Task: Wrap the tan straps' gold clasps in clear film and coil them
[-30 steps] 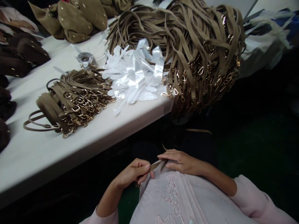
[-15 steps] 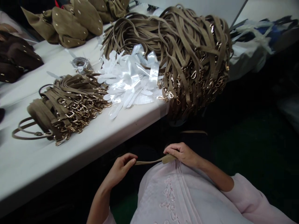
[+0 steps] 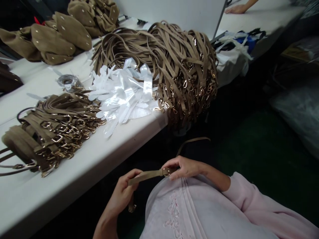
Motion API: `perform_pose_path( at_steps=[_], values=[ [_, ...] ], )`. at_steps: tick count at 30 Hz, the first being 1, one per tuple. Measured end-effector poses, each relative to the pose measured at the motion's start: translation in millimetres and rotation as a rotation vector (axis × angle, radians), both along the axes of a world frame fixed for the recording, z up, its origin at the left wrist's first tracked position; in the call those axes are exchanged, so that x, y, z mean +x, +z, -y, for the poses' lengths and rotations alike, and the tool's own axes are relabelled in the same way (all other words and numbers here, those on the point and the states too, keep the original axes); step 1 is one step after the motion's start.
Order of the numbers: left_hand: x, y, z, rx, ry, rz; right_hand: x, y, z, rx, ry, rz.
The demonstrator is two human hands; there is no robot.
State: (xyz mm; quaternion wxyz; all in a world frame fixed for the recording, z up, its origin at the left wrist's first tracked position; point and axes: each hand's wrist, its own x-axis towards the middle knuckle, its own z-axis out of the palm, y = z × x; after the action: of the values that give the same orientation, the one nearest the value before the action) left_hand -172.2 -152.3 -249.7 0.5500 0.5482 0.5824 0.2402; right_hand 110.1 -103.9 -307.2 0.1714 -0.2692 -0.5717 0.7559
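An olive-brown strap (image 3: 149,176) stretches between my two hands in front of my body. My left hand (image 3: 125,188) is closed on it, and a short end with a metal clasp dangles below that hand. My right hand (image 3: 183,168) pinches the strap beside a gold-coloured buckle (image 3: 166,171). Beyond the right hand, a thin length of strap (image 3: 193,139) curves away over the dark floor. Part of the strap is hidden behind my fingers.
On the white table (image 3: 119,151) lie a short-strap bundle (image 3: 67,124), clear and white plastic strips (image 3: 127,93), and a large heap of long straps (image 3: 169,56) hanging over the edge. Brown bags (image 3: 57,39) stand behind. Another person's hand (image 3: 235,9) rests at the far right.
The view has turned to the right. My left hand now holds the strap higher, with its clasp end hanging down, and the buckle has come into sight at my right hand.
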Motion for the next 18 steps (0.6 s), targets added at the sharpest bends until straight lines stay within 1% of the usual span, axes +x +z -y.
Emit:
perform_pose_path(
  at_steps=[1, 3, 4, 5, 7, 9, 12, 13, 14, 16, 18],
  values=[
    [-10.2, 0.7, 0.3, 0.009, 0.105, 0.020, 5.4, -1.0, 0.0, 0.025, -0.001, 0.032],
    [-26.6, 2.1, 0.8, 0.022, 0.297, 0.027, 13.4, -2.9, 1.8, 0.034, -0.068, 0.071],
    [-32.4, 2.8, 0.9, 0.014, 0.346, 0.005, 16.2, -3.7, 3.2, 0.008, -0.119, 0.073],
    [-36.5, 3.6, 0.8, -0.008, 0.353, -0.028, 18.5, -4.5, 4.5, -0.031, -0.173, 0.070],
    [-41.2, 4.6, -0.6, -0.054, 0.279, -0.104, 23.4, -6.1, 5.5, -0.098, -0.264, 0.068],
    [-43.7, 5.1, -3.2, -0.046, 0.188, -0.178, 30.9, -8.6, 2.9, -0.094, -0.354, 0.096],
    [-48.3, 7.7, -7.4, 0.020, 0.121, -0.260, 48.9, -15.0, -6.3, 0.076, -0.486, 0.237],
    [-50.1, 9.8, -8.6, 0.010, 0.102, -0.264, 56.1, -17.2, -9.7, 0.142, -0.493, 0.304],
    [-51.7, 12.6, -9.6, -0.017, 0.083, -0.254, 63.3, -18.9, -13.1, 0.197, -0.471, 0.370],
    [-52.8, 19.2, -11.8, -0.086, 0.046, -0.206, 75.4, -18.6, -19.0, 0.277, -0.366, 0.492],
    [-48.8, 24.8, -15.4, -0.098, 0.013, -0.165, 80.8, -11.2, -23.9, 0.361, -0.281, 0.568]
  ],
)
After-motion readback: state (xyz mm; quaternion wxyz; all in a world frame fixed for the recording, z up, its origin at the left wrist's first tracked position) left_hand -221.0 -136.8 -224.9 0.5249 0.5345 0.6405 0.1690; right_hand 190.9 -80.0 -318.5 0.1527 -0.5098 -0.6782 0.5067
